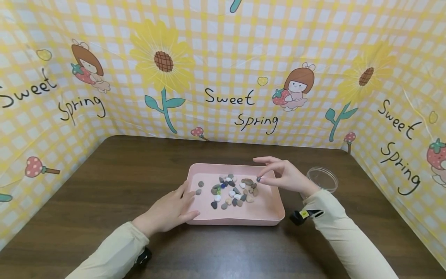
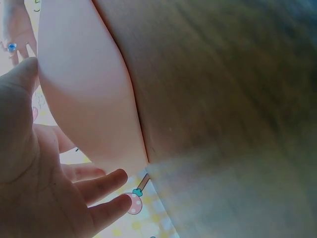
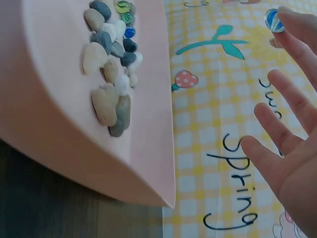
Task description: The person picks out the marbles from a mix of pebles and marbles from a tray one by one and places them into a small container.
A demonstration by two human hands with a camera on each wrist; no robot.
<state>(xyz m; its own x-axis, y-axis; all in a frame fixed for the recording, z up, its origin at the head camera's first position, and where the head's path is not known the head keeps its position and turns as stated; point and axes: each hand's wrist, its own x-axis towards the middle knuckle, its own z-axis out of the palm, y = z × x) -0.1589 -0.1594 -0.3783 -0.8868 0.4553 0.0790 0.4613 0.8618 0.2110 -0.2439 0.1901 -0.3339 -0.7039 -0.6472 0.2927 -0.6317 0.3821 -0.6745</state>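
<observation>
Between thumb and fingertip, my right hand [image 1: 287,176] pinches a blue-and-white glass marble [image 3: 274,21], raised over the right part of a pink tray [image 1: 268,211]. Its other fingers are spread apart. My left hand [image 1: 165,212] rests at the tray's left side, fingers spread loosely along the wall and thumb by the front left corner. Inside the tray lie several grey, white and tan pebbles [image 3: 104,104]. Among them sit a dark blue marble [image 3: 130,32] and a green-yellow marble [image 3: 123,6].
A clear round plastic container [image 1: 322,179] stands right of the tray, partly behind my right wrist. Brown wooden tabletop [image 1: 139,162] surrounds the tray. A yellow checked cloth [image 1: 223,58] rises along the back and both sides.
</observation>
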